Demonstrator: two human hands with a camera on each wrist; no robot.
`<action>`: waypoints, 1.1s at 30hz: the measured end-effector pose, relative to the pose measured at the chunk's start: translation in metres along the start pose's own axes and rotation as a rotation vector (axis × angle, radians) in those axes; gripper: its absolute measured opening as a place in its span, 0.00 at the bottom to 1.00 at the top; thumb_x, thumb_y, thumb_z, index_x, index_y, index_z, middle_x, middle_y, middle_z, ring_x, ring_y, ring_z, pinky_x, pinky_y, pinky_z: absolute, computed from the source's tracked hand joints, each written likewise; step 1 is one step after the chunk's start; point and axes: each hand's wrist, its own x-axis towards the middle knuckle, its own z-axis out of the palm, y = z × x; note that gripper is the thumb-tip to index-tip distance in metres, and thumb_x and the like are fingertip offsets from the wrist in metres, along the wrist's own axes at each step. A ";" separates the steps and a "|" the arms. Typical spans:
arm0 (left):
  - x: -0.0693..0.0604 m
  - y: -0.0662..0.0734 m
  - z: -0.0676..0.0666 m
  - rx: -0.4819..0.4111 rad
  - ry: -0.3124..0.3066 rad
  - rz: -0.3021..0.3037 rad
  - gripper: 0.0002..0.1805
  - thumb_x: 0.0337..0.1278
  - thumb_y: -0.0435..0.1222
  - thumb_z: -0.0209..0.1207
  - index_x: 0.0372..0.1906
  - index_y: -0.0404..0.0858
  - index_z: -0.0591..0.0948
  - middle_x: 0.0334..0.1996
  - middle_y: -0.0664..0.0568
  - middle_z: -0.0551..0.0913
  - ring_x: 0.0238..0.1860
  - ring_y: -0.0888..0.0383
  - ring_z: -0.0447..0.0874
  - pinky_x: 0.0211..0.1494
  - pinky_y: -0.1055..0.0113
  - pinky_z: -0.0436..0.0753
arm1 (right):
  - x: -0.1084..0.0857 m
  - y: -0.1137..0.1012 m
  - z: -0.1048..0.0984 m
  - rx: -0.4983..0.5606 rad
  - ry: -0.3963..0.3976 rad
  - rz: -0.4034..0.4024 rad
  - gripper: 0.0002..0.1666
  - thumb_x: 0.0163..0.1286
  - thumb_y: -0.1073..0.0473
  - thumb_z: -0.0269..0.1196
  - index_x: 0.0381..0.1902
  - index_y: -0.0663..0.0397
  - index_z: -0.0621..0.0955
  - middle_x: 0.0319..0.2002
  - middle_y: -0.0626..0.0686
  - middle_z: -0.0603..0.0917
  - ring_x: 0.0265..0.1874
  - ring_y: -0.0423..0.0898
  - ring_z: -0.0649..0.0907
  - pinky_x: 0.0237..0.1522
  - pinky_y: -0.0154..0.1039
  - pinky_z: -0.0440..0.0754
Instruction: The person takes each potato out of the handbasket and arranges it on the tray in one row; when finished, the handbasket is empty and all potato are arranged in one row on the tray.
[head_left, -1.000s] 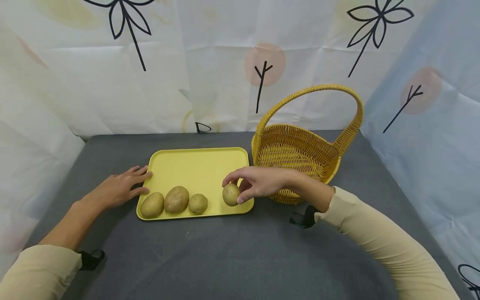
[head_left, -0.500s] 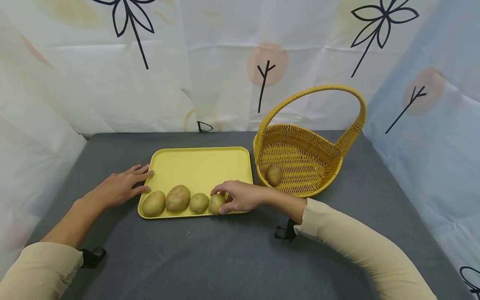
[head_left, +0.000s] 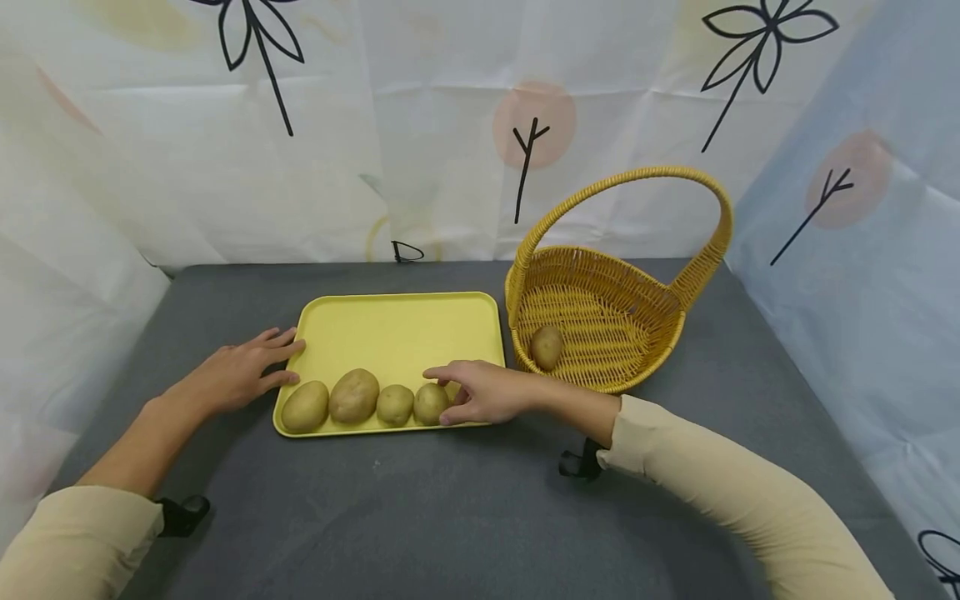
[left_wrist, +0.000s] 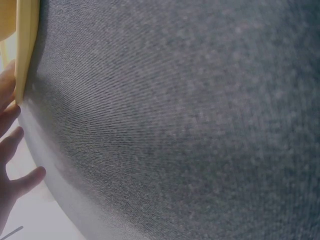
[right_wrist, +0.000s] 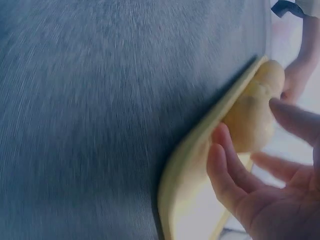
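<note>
Several potatoes stand in a row along the near edge of a yellow tray (head_left: 397, 329). The rightmost potato (head_left: 431, 405) is next to a small potato (head_left: 394, 405), with a large potato (head_left: 355, 397) and another potato (head_left: 305, 407) further left. My right hand (head_left: 487, 392) is at the rightmost potato, its fingers spread loosely around it; the right wrist view shows the thumb and fingers (right_wrist: 220, 165) apart. My left hand (head_left: 236, 375) lies flat at the tray's left edge, fingertips touching the rim. One more potato (head_left: 547, 347) lies inside the wicker basket.
The yellow wicker basket (head_left: 600, 308) with its tall arched handle (head_left: 622, 179) stands right of the tray, tilted towards me. A grey cloth (head_left: 360, 508) covers the table. Patterned white curtains (head_left: 435, 150) hang behind and at both sides.
My right hand has brought the potato left, down to the row's right end, and its fingers have loosened from it. The potato in the basket has come into view. The left hand stays put.
</note>
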 end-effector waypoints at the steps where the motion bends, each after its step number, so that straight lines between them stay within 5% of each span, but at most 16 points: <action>1: 0.000 0.000 0.000 0.000 0.000 0.000 0.38 0.69 0.54 0.55 0.73 0.33 0.67 0.73 0.31 0.60 0.72 0.29 0.55 0.56 0.24 0.62 | -0.004 0.000 -0.003 0.020 -0.015 0.005 0.41 0.71 0.59 0.65 0.76 0.63 0.61 0.69 0.62 0.70 0.48 0.44 0.86 0.49 0.33 0.80; 7: -0.001 0.000 -0.001 -0.006 -0.001 -0.001 0.38 0.70 0.53 0.56 0.73 0.33 0.67 0.73 0.32 0.59 0.72 0.29 0.54 0.56 0.25 0.62 | -0.028 -0.003 -0.030 0.121 -0.069 0.015 0.42 0.72 0.57 0.64 0.78 0.58 0.59 0.75 0.60 0.63 0.55 0.45 0.84 0.49 0.35 0.81; 18: -0.001 -0.001 0.000 -0.001 0.014 0.011 0.37 0.70 0.52 0.57 0.73 0.33 0.67 0.73 0.31 0.60 0.72 0.29 0.55 0.56 0.28 0.65 | -0.073 -0.003 -0.079 0.225 -0.076 0.004 0.43 0.69 0.61 0.67 0.77 0.58 0.61 0.68 0.58 0.71 0.58 0.49 0.82 0.53 0.42 0.81; 29: 0.000 -0.003 0.001 0.019 0.017 0.023 0.37 0.69 0.52 0.56 0.72 0.32 0.68 0.72 0.30 0.61 0.71 0.28 0.57 0.54 0.30 0.69 | -0.097 0.023 -0.132 0.307 -0.179 0.155 0.46 0.68 0.58 0.69 0.76 0.60 0.61 0.72 0.63 0.67 0.68 0.61 0.72 0.60 0.46 0.77; 33: 0.000 -0.003 0.001 0.012 0.016 0.020 0.37 0.70 0.52 0.56 0.72 0.33 0.68 0.72 0.31 0.61 0.71 0.28 0.56 0.54 0.29 0.68 | -0.098 0.033 -0.143 0.317 -0.159 0.208 0.48 0.68 0.58 0.69 0.78 0.57 0.57 0.73 0.63 0.65 0.68 0.61 0.72 0.61 0.46 0.76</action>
